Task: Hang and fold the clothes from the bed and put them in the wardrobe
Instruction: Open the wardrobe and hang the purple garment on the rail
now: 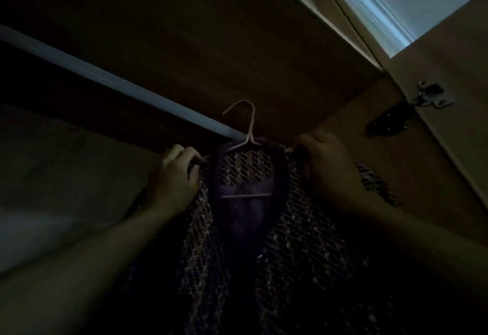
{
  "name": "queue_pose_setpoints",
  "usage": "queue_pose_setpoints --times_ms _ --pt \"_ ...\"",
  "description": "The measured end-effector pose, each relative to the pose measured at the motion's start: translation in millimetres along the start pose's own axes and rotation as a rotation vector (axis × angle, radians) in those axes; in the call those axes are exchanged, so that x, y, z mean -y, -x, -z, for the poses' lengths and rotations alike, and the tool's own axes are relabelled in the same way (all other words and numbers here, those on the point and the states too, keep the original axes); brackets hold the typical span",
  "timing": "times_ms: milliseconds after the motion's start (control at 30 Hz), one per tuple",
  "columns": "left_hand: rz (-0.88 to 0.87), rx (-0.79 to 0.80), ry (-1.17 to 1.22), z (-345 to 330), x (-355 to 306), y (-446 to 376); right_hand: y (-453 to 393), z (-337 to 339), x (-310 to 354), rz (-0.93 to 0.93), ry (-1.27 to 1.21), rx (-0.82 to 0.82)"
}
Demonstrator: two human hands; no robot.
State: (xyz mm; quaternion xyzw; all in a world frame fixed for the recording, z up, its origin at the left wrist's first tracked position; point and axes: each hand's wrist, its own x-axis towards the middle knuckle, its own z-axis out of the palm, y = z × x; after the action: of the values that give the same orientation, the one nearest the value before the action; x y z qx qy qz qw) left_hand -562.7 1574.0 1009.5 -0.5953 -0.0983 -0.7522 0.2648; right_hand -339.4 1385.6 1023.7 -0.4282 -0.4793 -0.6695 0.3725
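Inside wardrobe (184, 31), under rail (105, 81), a dark knit cardigan (303, 242) on a pink hanger (249, 128) is held up: left hand (173, 179) & right hand (327, 165) closed on its shoulders, hook unhung.

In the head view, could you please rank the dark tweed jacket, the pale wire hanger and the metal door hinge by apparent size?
1. Dark tweed jacket, by far the largest.
2. Pale wire hanger.
3. Metal door hinge, looking smaller than the hanger, though their differing distances from the camera make these two unsure.
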Motion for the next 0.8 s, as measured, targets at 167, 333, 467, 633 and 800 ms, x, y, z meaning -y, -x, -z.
queue_pose_setpoints --times_ms 167,333,467,633,800 --pt "0.079 0.073 0.054 -40 7 8 3 -16 -4 0.015 0.084 0.051" --pt "0.108 0.168 0.068 -82 10 28 7 -26 -15 0.015 0.147 0.152" --pt "0.184 0.125 0.065 -111 8 64 27 -27 -17 0.097 0.217 0.151" --pt "0.198 0.118 0.187 -124 -8 101 43 -9 -9 0.050 0.145 0.150" --pt "0.051 0.225 0.064 -130 -24 152 92 9 -1 0.246 0.439 0.481"
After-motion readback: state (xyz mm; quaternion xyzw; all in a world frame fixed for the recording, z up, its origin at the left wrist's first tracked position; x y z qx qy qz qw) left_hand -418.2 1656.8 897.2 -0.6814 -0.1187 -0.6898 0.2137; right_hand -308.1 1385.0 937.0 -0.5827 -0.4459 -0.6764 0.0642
